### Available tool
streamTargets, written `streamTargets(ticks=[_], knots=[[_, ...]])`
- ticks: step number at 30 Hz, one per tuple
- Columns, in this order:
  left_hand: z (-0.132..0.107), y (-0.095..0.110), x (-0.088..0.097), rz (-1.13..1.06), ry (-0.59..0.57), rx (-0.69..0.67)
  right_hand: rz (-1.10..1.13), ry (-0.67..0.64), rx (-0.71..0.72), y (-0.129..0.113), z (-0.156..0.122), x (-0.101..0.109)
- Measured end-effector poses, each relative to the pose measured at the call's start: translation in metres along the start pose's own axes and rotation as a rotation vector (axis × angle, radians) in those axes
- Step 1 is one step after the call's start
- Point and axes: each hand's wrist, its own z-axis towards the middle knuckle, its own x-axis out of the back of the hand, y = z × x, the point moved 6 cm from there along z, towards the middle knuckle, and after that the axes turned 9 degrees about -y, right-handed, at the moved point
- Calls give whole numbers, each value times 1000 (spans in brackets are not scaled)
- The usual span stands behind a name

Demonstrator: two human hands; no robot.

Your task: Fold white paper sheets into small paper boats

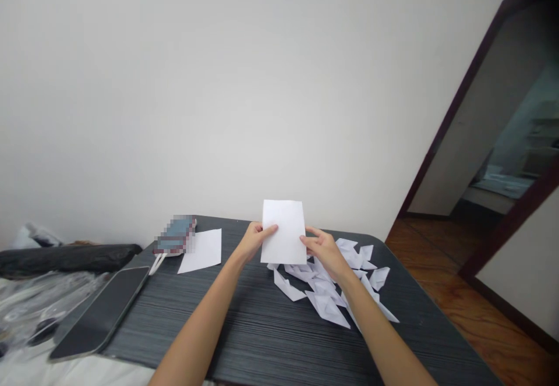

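Note:
Both of my hands hold up one white sheet of paper [283, 232] above the dark grey table [262, 339]. My left hand [253, 240] pinches its left edge, thumb on the front. My right hand [325, 252] grips the lower right edge with fingers closed on it. The sheet stands nearly upright, facing me. Under and to the right of my right hand lies a heap of several folded white paper boats [332, 290].
Another flat white sheet [201, 250] lies on the table to the left, beside a blurred blue-and-red object [176, 234]. A dark phone [102, 313] overhangs the table's left edge. Clear plastic and a black object lie further left. Wooden floor and a doorway are at the right.

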Motion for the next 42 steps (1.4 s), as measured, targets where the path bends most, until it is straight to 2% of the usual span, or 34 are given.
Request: streamTargets(ticks=[5,8,12,15,18,23,26,29,32,34,36,39,42], knots=[[10,-19,-1,192,0,1,-77,95,-22,18,6,24],[8,-23,-3,244,-70,11,-37,81,-14,20,3,22],[2,-22,-13,168,-121,35,8,36,21,14,-1,15],[-2,-25,-25,56,-165,69,2,148,139,9,-2,24],[-4,-31,-37,-58,-233,112,-112,258,237,7,-5,35],[-2,-30,-27,-239,0,35,-520,274,424,-6,-14,30],[-1,-28,-29,-276,-19,21,-706,257,514,-12,-20,18],[-4,-17,-28,-47,3,-115,-728,312,453,-10,-21,15],[-16,6,-25,492,140,-367,-663,372,308,-5,-20,21],[-26,23,-31,868,188,-513,-627,315,214,-3,-18,22],[-35,36,-38,1115,188,-602,-601,184,131,-2,-17,18],[-44,51,-43,1214,181,-620,-565,-48,43,-4,-22,1],[-43,54,-43,1082,88,-531,-478,-252,-26,-7,-29,-19]])
